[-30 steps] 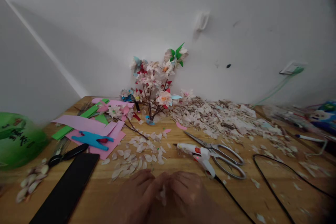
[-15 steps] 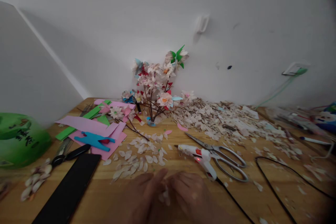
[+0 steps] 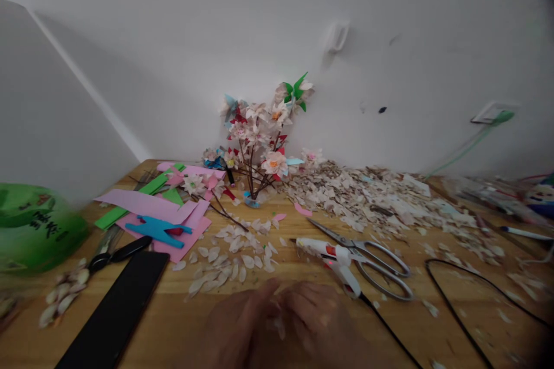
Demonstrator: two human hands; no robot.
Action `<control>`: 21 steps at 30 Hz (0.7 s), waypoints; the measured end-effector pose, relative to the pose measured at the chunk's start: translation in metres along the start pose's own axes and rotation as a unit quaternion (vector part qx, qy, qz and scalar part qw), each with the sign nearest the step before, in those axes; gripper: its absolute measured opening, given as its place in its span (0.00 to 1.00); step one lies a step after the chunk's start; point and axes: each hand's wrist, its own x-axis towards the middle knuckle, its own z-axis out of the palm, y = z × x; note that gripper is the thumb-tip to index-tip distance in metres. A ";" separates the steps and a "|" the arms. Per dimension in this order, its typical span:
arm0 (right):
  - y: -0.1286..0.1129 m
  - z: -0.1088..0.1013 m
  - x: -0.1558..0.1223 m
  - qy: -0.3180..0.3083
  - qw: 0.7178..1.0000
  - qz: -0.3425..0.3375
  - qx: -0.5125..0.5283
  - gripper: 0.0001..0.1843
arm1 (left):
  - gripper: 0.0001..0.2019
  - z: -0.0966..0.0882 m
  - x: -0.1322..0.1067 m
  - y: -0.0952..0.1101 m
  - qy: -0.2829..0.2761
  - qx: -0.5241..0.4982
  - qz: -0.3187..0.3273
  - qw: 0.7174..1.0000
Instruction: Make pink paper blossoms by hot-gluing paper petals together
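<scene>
My left hand and my right hand meet at the near edge of the wooden table, fingertips pinched together. Between them sit small pale petal pieces; both hands are blurred. Just beyond my fingers lies a scatter of loose petals. A white glue gun rests to the right of that scatter, close to my right hand, with its black cord running toward me. Metal scissors lie behind the glue gun.
A bunch of paper flowers on twigs stands at the wall. Pale scraps heap to the right. Pink, green and blue paper lies left, with a black slab, dark-handled scissors and a green container.
My hands have stayed pinched together at the table's near edge, the fingers shifting slightly on the petal pieces. The view has drifted a little, and nothing on the table has moved.
</scene>
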 end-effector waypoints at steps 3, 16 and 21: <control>-0.003 0.000 0.001 0.009 1.000 0.011 0.007 0.15 | 0.37 -0.006 0.001 0.006 -0.019 0.012 0.012 1.000; -0.008 0.000 0.009 -0.052 0.966 0.190 0.166 0.13 | 0.32 -0.010 0.009 0.014 -0.049 0.046 0.052 0.996; -0.009 0.010 0.011 -0.102 0.896 0.314 0.296 0.15 | 0.30 -0.017 0.011 0.022 -0.022 -0.040 0.003 0.999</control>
